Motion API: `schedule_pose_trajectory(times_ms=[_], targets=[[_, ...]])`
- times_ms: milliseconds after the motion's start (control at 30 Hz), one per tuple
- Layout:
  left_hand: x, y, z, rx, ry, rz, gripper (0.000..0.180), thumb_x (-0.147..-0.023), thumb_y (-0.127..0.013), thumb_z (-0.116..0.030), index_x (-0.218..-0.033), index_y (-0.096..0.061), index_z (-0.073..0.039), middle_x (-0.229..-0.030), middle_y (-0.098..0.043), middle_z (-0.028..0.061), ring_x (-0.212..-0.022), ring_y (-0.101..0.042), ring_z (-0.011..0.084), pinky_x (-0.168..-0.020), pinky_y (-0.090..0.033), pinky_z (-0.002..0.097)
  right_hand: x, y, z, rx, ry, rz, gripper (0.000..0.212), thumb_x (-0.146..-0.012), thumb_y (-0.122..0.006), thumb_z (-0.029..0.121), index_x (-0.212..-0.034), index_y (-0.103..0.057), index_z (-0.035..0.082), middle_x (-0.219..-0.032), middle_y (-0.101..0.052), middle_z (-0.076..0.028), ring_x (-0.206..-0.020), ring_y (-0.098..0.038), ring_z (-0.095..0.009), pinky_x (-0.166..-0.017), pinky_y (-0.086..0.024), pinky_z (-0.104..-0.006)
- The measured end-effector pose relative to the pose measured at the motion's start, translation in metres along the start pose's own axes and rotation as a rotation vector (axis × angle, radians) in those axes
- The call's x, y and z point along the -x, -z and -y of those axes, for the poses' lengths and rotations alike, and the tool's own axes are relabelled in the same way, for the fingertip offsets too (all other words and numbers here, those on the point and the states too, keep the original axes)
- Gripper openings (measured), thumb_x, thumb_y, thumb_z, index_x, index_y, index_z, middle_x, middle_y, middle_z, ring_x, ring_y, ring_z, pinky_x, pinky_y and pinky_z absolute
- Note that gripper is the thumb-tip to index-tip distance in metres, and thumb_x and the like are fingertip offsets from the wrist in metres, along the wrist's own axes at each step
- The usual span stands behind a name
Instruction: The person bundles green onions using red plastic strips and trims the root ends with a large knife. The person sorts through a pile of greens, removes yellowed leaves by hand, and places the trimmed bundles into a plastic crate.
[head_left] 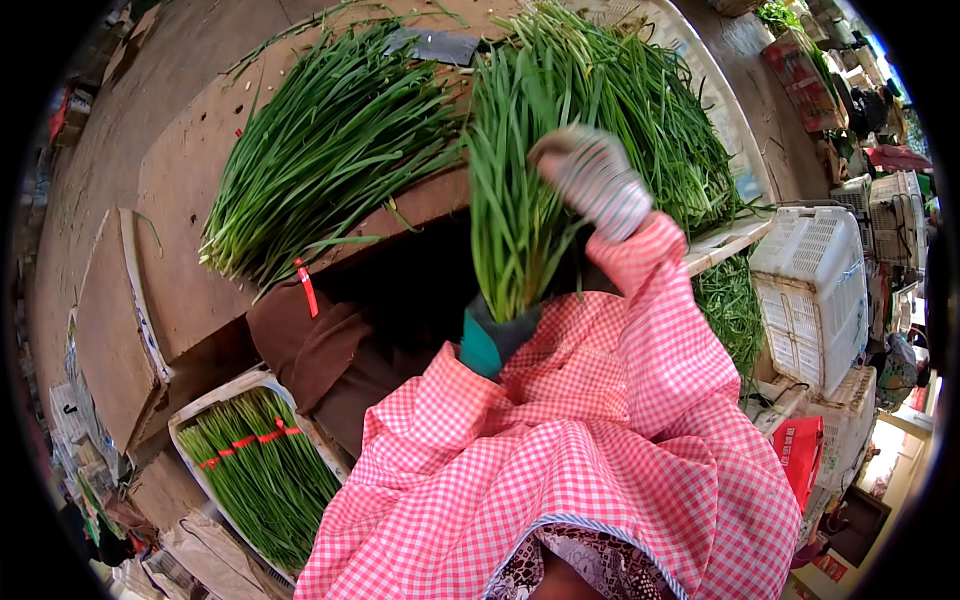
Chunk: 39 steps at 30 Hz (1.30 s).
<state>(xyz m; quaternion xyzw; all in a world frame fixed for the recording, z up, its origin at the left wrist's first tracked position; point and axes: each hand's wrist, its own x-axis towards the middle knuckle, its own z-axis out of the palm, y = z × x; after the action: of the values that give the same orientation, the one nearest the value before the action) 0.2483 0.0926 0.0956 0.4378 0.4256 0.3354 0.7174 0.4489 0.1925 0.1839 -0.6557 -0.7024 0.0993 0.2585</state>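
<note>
My left hand (493, 338), in a dark and green glove, is closed round the lower ends of an upright bunch of garlic chives (508, 215). Beside the upper leaves of that bunch is my right hand (598, 182), in a grey striped glove. It is smeared by motion, so its fingers cannot be made out. A loose pile of garlic chives (340, 150) lies on the brown board to the left. Another large heap of garlic chives (655, 125) fills the white tray (722, 95) at the far right.
Bundled chives with red ties lie in a white crate (326, 452) at lower left. A red tie (307, 288) hangs near the brown board's (185, 215) front edge, above my knee. White plastic crates (812, 300) and a red bag (797, 455) stand to the right.
</note>
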Motion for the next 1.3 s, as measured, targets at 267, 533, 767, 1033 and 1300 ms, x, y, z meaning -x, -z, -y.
schedule_pose_trajectory(times_ms=[267, 533, 767, 1033, 1300], targets=[[-0.017, 0.035, 0.007, 0.18, 0.029, 0.156, 0.019, -0.073, -0.066, -0.012, -0.08, -0.059, 0.003, -0.066, -0.059, 0.0072, -0.051, -0.056, 0.0152, -0.047, -0.045, 0.0264, 0.01, 0.135, 0.002, -0.168, -0.674, -0.494, 0.017, -0.081, -0.059, 0.019, -0.091, -0.07, 0.01, -0.074, -0.063, 0.002, -0.061, -0.053, -0.009, -0.064, -0.044, -0.0247], [-0.019, 0.029, -0.003, 0.369, 0.152, 0.172, 0.025, -0.075, -0.068, -0.018, -0.085, -0.06, 0.004, -0.07, -0.06, 0.0087, -0.057, -0.058, 0.0164, -0.054, -0.048, 0.0286, 0.119, -0.009, 0.015, -0.06, -0.593, 0.486, 0.023, -0.074, -0.063, 0.024, -0.079, -0.066, 0.001, -0.075, -0.064, -0.012, -0.069, -0.063, -0.021, -0.065, -0.049, -0.03], [-0.018, 0.027, -0.014, 0.286, 0.278, 0.12, 0.023, -0.075, -0.068, -0.015, -0.083, -0.061, 0.005, -0.069, -0.061, 0.0081, -0.059, -0.059, 0.0153, -0.055, -0.047, 0.0275, 0.055, -0.036, 0.055, -0.269, -0.381, 0.041, 0.023, -0.07, -0.067, 0.023, -0.08, -0.066, 0.002, -0.076, -0.065, -0.012, -0.073, -0.063, -0.024, -0.068, -0.05, -0.0306], [-0.018, 0.023, 0.002, 0.362, 0.196, 0.073, 0.017, -0.073, -0.068, -0.009, -0.083, -0.063, 0.003, -0.073, -0.062, 0.0052, -0.063, -0.058, 0.0125, -0.055, -0.045, 0.0253, 0.024, -0.077, 0.044, -0.232, -0.523, 0.213, 0.031, -0.069, -0.066, 0.029, -0.081, -0.065, 0.0, -0.071, -0.063, -0.013, -0.069, -0.062, -0.024, -0.066, -0.048, -0.0328], [-0.019, 0.03, 0.014, 0.317, 0.176, 0.086, 0.024, -0.075, -0.067, -0.013, -0.09, -0.063, 0.005, -0.075, -0.063, 0.0088, -0.062, -0.06, 0.0162, -0.055, -0.047, 0.0275, 0.026, -0.056, 0.034, -0.422, -0.557, 0.135, 0.024, -0.075, -0.063, 0.02, -0.084, -0.066, -0.002, -0.069, -0.064, -0.008, -0.063, -0.059, -0.012, -0.061, -0.047, -0.0264]])
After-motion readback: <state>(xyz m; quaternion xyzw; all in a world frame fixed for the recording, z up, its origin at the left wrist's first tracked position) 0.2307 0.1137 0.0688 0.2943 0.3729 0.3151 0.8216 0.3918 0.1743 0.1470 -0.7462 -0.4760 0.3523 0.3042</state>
